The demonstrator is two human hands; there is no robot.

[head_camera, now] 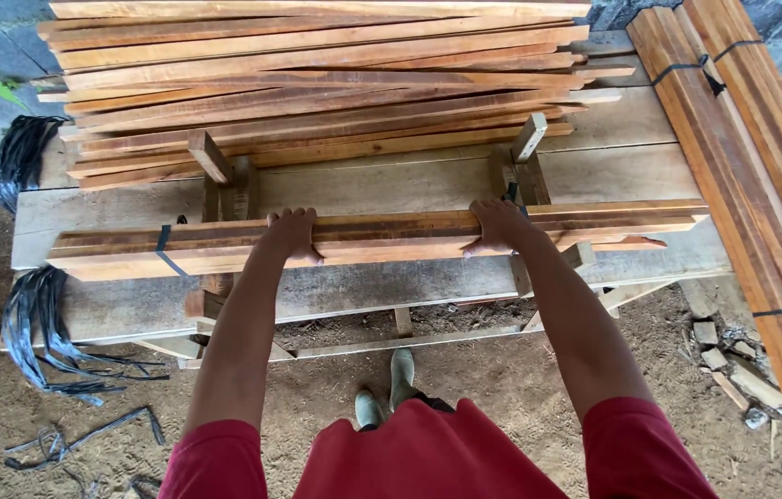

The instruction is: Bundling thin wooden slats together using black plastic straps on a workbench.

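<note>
Hands (294, 233) (495, 226) on strapped slat bundle (382, 236)

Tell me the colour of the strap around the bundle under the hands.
Black, on the strap near the bundle's left end, head view.

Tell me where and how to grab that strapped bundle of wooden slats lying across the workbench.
Probably grip the bundle of slats from the near long side, two hands spread either side of its middle, as the left hand and right hand sit now, fingers curled over the top. It is long, thin and level, so a spread hold should keep it balanced. Only one black strap shows, near the left end.
</note>
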